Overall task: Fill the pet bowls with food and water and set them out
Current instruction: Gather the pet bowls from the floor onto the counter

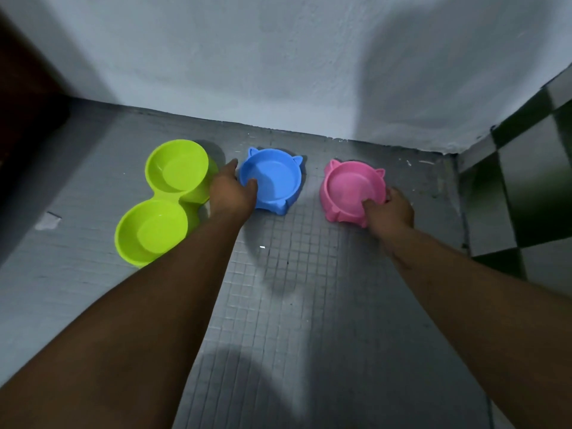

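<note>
Your left hand [230, 193] grips the near left rim of the blue bowl [275, 181], thumb inside. Your right hand [391, 212] pinches the near right rim of the pink bowl [349, 187], thumb inside too. Both bowls sit on the grey tiled floor [309, 289] near the wall [278, 72], and the green double bowl [167, 196] is just left of the blue one.

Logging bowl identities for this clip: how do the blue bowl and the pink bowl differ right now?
The blue bowl sits in the middle, beside the green double bowl; the pink bowl sits rightmost. The left hand pinches the blue bowl's rim; the right hand pinches the pink bowl's. Colour differs as named. Both are round, have ear tabs, and rest on the grey floor.
</note>
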### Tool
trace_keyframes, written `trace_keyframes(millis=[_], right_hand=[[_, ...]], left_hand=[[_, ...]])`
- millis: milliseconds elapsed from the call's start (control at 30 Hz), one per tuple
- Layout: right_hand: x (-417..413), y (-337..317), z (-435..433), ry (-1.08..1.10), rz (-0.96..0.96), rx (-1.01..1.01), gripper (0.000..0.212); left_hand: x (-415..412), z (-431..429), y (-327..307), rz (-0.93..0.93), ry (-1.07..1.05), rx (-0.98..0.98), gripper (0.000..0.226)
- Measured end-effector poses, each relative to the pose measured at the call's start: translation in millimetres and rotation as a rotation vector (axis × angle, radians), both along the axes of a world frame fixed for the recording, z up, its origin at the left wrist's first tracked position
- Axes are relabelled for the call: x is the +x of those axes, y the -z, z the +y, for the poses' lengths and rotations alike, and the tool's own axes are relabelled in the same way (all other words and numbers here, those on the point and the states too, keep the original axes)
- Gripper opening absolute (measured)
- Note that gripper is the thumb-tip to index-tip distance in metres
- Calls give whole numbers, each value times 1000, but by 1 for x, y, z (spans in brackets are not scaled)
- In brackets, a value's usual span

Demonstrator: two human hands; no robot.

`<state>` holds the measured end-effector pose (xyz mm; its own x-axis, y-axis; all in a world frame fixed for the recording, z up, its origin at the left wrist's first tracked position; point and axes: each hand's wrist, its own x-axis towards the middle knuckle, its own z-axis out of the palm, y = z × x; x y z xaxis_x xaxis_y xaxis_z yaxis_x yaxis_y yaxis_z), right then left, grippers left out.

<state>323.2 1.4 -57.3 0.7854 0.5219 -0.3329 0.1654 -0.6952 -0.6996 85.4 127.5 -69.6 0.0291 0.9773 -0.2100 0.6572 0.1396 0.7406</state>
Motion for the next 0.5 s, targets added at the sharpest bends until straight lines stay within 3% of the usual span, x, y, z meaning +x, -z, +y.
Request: trace_keyframes(millis=[333, 500], right_hand=[[8, 10, 14, 104, -57, -78, 40], [2, 10, 16, 152, -99, -41, 41]], left_hand=[[6, 7, 13, -70, -62, -52, 54], [4, 1, 16, -38, -73, 20, 54]])
